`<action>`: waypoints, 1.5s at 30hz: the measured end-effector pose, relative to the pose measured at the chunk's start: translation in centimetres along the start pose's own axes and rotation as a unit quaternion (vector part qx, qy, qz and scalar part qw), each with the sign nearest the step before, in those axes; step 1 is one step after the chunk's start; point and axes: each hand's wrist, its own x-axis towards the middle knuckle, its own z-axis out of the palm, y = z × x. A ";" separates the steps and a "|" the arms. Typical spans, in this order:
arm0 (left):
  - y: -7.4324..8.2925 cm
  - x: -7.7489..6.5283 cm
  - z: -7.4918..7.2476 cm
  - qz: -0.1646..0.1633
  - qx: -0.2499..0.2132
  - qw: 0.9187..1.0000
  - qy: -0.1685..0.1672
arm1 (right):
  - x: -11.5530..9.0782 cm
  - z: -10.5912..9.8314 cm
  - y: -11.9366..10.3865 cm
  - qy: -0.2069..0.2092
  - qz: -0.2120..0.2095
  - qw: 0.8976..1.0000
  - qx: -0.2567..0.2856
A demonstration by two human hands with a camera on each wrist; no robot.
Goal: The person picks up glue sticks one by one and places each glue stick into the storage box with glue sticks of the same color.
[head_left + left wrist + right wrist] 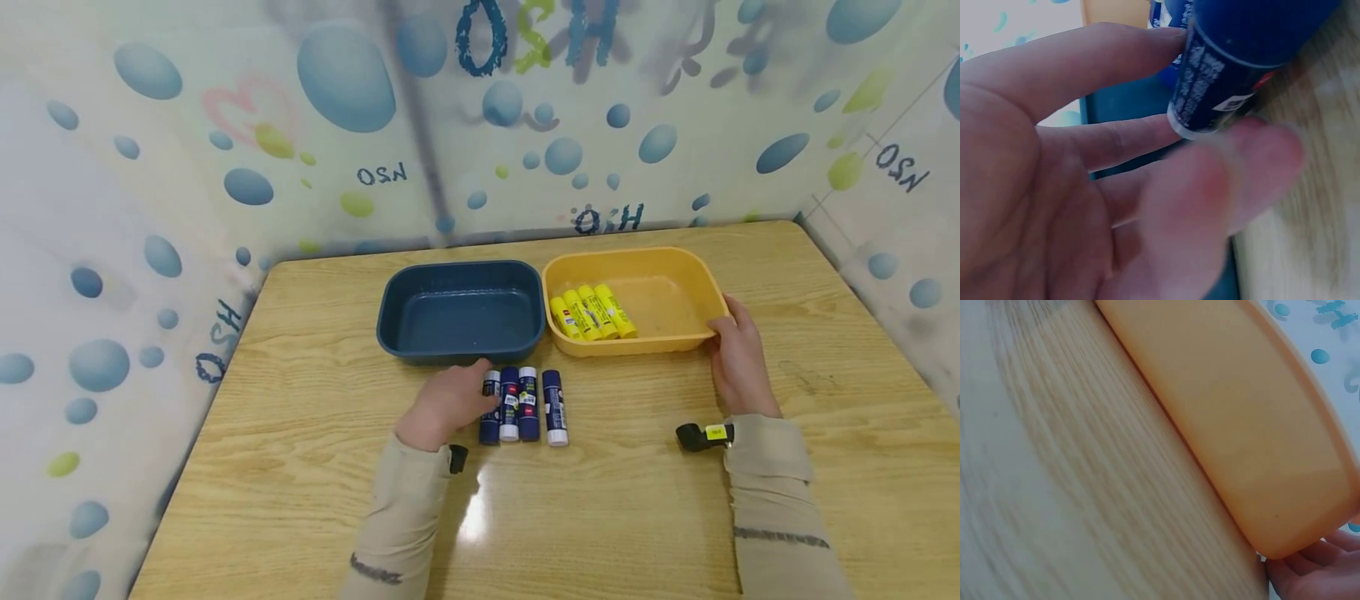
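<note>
Blue glue stick point(490, 428) touches parted left fingers point(1125, 139); right fingers point(739, 315) grip the yellow tray point(671, 302).

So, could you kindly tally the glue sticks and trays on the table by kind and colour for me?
Yellow glue sticks: 4
Blue glue sticks: 4
Yellow tray: 1
Blue tray: 1
Total: 10

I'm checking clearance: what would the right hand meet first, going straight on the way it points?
The right hand would likely meet the yellow tray first; its fingers seem to touch the tray's right end, though exact depth is unclear.
</note>
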 end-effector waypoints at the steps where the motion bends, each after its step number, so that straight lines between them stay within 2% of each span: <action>1: 0.1 0.0 0.0 -0.002 -0.001 1.000 0.000 | 0.0 0.0 0.0 0.000 -0.001 1.000 -0.001; 9: 0.3 0.3 0.4 0.002 0.041 0.999 0.016 | -0.1 -0.1 0.1 0.004 0.002 1.000 -0.012; 14: 0.2 0.4 0.5 -0.011 0.031 0.999 0.004 | -0.2 -0.2 0.1 0.006 0.002 1.000 -0.015; 25: 0.3 0.4 0.5 -0.015 0.000 1.000 -0.011 | -0.2 -0.4 0.3 0.010 0.001 1.000 -0.012; 28: 0.3 0.4 0.5 -0.007 0.002 1.000 -0.013 | -0.3 -0.4 0.3 0.011 -0.003 1.000 -0.009; 32: 0.3 0.2 0.3 0.022 0.001 1.000 -0.020 | -0.3 -0.4 0.3 0.011 -0.004 1.000 -0.007; 39: -0.1 -0.7 -0.9 0.063 -0.049 0.996 -0.034 | -0.3 -0.4 0.1 0.019 0.000 1.000 -0.006; 41: -0.3 -0.9 -1.4 0.067 -0.070 0.995 -0.022 | -0.2 -0.3 0.1 0.020 0.001 1.000 -0.005; 45: -0.7 -1.5 -2.3 0.075 -0.115 0.990 0.025 | 0.0 0.0 0.0 0.016 0.003 1.000 -0.008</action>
